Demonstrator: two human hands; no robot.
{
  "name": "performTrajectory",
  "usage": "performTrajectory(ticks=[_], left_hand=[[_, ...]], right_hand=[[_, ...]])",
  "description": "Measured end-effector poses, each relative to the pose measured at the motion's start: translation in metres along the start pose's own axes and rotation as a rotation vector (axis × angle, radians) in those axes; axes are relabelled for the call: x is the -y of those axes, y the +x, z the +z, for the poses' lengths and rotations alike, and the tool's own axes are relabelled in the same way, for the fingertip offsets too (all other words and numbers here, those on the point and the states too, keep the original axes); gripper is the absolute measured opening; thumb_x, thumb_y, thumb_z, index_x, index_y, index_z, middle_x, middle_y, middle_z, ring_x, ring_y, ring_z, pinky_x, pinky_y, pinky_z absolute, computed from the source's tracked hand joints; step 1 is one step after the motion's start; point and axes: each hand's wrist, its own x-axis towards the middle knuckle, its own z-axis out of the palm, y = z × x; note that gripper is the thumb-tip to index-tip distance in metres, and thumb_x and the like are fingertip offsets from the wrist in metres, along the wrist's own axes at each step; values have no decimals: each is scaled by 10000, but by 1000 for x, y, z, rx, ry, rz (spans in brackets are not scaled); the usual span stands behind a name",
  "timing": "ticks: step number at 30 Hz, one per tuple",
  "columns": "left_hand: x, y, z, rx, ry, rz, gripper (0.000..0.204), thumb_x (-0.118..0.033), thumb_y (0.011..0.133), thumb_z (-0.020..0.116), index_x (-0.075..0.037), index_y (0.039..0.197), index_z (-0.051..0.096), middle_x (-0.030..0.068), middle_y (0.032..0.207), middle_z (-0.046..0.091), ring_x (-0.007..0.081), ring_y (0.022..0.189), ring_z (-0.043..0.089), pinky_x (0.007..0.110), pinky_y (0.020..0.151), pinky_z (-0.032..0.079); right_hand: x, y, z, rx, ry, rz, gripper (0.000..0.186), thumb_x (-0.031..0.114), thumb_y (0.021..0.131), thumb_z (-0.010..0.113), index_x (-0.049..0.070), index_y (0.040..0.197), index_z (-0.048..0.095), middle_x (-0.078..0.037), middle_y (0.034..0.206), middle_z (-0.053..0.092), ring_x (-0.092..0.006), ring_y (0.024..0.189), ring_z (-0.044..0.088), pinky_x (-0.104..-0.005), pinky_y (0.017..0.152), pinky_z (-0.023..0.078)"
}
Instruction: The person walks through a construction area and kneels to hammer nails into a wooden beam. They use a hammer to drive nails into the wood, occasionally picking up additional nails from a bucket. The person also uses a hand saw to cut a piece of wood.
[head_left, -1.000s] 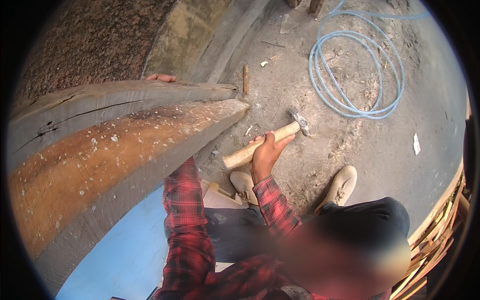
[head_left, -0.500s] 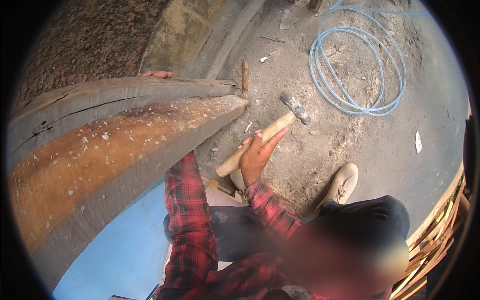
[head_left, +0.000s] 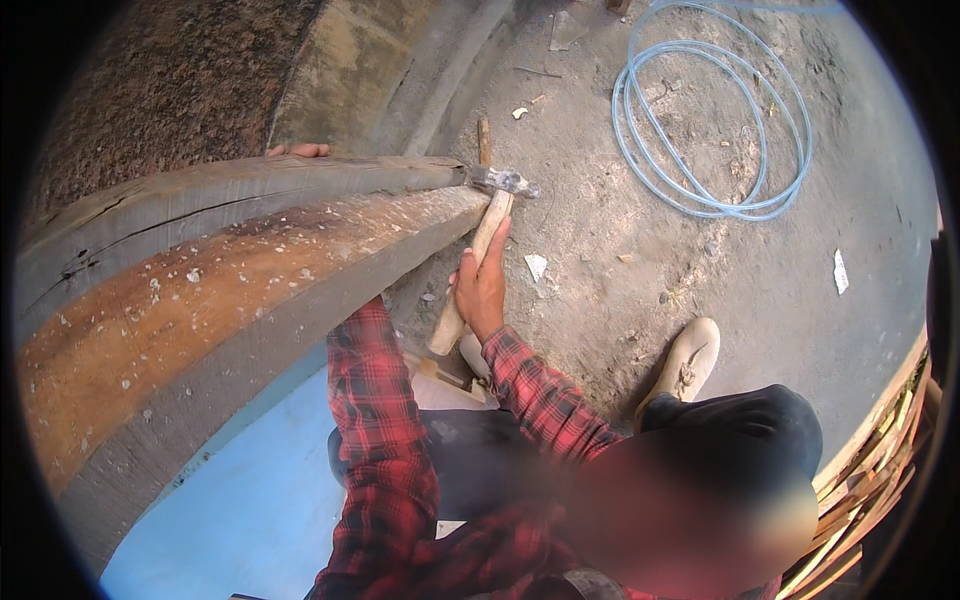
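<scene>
My right hand (head_left: 484, 292) grips the pale wooden handle of a hammer (head_left: 505, 182). Its grey metal head is up against the end of a long grey, cracked wooden beam (head_left: 300, 178). Beside that lies a thicker orange-brown beam (head_left: 215, 265), speckled with pale spots. My left arm passes beneath the two beams. Only the fingertips of my left hand (head_left: 300, 150) show, curled over the grey beam's far edge; the palm is hidden behind the wood.
A coil of clear bluish hose (head_left: 625, 115) lies on the rough ground at upper right. A small wooden stick (head_left: 484, 140) is just beyond the beam ends. White chips (head_left: 536, 266) are scattered about. A light blue surface (head_left: 250, 500) is under the beams, and split strips (head_left: 870, 490) bundle at lower right.
My right hand has swung the hammer left, bringing its head from open ground to the grey beam's end. A white chip now shows beside the hammer. My left fingers still hold the beam.
</scene>
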Motion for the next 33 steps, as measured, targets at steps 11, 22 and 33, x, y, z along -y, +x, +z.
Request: performTrajectory(ticks=[11, 22, 33], left_hand=[[6, 7, -22, 222, -210, -41, 486, -386, 1022, 393, -4, 1319, 429, 233, 1197, 570, 316, 1148, 569, 428, 1064, 451], [-2, 38, -45, 690, -335, -734, 537, -431, 1017, 351, -39, 1381, 398, 257, 1310, 507, 350, 1221, 535, 466, 1009, 517], [-5, 25, -82, 434, -177, -412, 540, -449, 1022, 328, -69, 1404, 367, 223, 1326, 492, 310, 1219, 543, 394, 984, 550]], right_hand=[[-7, 5, -14, 69, -171, 33, 734, 139, 1001, 424, 140, 1554, -59, -97, 926, 583, -137, 622, 560, -283, 568, 505], [-12, 1, -29, -350, 241, -234, 688, 137, 1012, 391, 116, 1555, -31, -94, 1008, 530, -129, 640, 539, -273, 568, 487], [-17, -18, -11, -298, 240, -161, 684, 160, 1011, 404, 110, 1553, -11, -85, 902, 583, -145, 614, 571, -300, 573, 496]])
